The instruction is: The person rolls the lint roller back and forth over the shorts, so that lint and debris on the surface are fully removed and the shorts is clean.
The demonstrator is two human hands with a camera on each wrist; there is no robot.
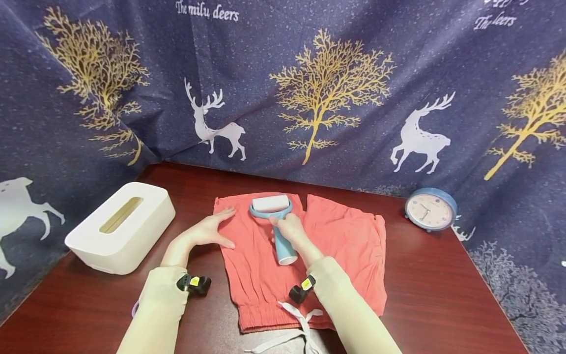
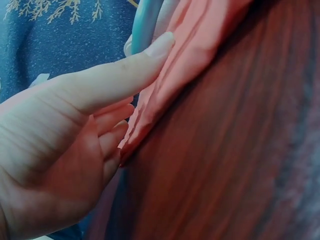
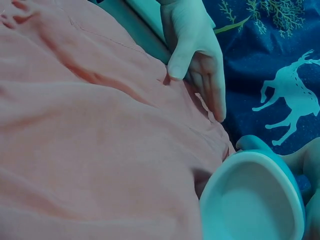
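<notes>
A pair of coral-red shorts [image 1: 345, 246] lies spread on the table, its elastic waistband and white drawstring [image 1: 294, 314] toward the person. My right hand [image 1: 289, 230] grips the blue handle of a lint roller [image 1: 285, 248]. The white roll [image 1: 270, 203] lies over the far part of the left leg of the shorts. At the left edge of the cloth, my left hand [image 1: 208, 231] rests with thumb and fingers spread. In the left wrist view, its thumb [image 2: 160, 47] touches the fabric. The right wrist view shows the handle's round end [image 3: 255, 200] close up.
A white tissue box [image 1: 124, 228] with a slot on top stands on the left of the brown table [image 1: 442, 295]. At the back right sits a round blue alarm clock [image 1: 431, 209]. A dark blue cloth [image 1: 265, 64] with deer and trees hangs behind the table.
</notes>
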